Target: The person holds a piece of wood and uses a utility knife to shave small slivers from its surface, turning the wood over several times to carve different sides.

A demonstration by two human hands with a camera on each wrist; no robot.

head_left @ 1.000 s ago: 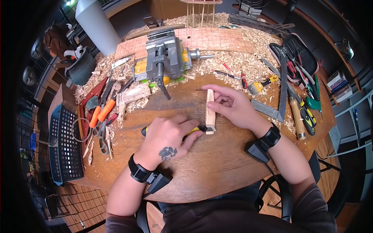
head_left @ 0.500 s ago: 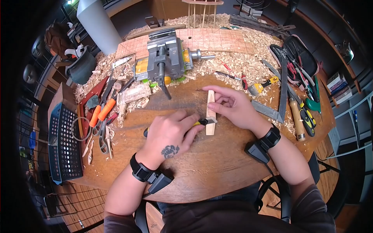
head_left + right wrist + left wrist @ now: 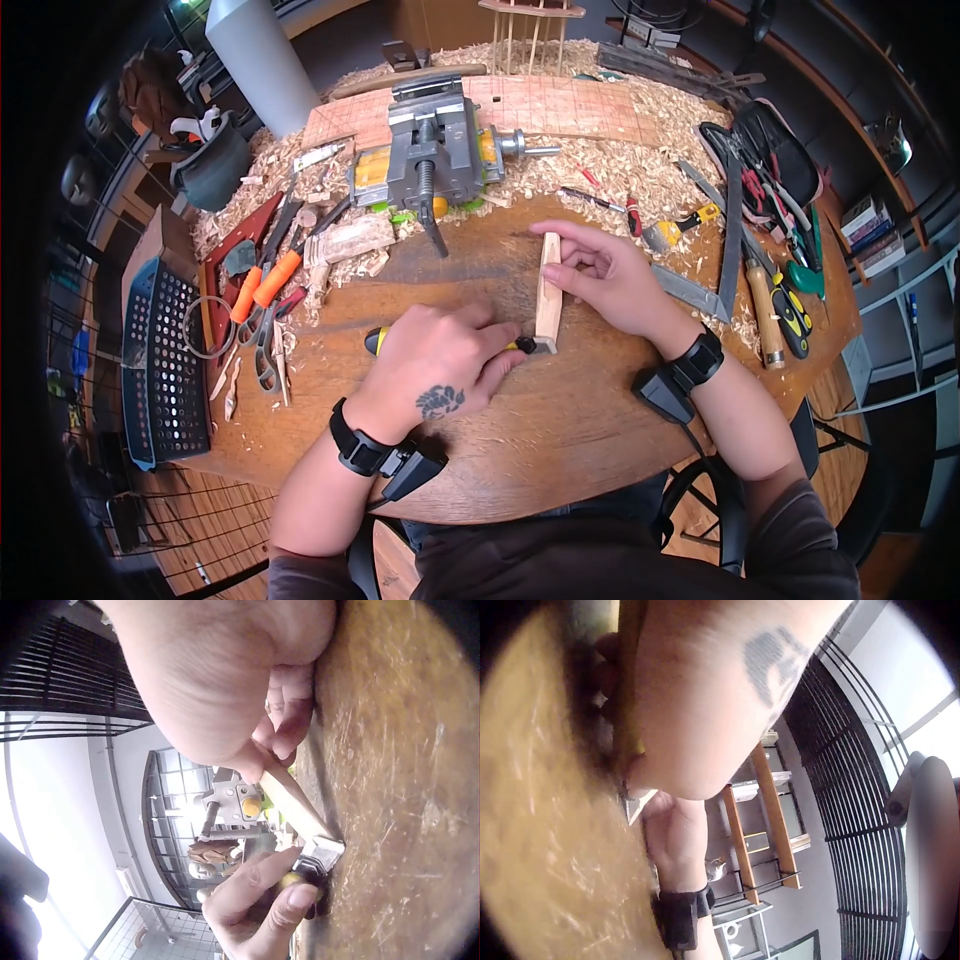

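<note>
My left hand (image 3: 435,350) grips a yellow-and-black utility knife (image 3: 374,341), its handle mostly hidden under the palm. The knife's short blade (image 3: 328,849) lies against the near end of a pale, narrow wooden stick (image 3: 550,295). Thumb and fingers of my right hand (image 3: 610,280) pinch that stick near its far end, and its near end slants down to the tabletop in the right wrist view. In the left wrist view, the blade tip (image 3: 636,808) pokes out past the left hand, with the right hand behind it.
Beyond the hands stands a grey metal vise (image 3: 430,150) amid wood shavings (image 3: 610,110). At left are orange-handled tools (image 3: 275,280), scissors (image 3: 266,365) and a perforated blue basket (image 3: 165,370). A metal square (image 3: 690,290) and wooden-handled tool (image 3: 765,310) lie at right.
The knife blade went a short way up the stick from its near end, then came back toward my body to that end. The right hand keeps its pinch on the stick.
</note>
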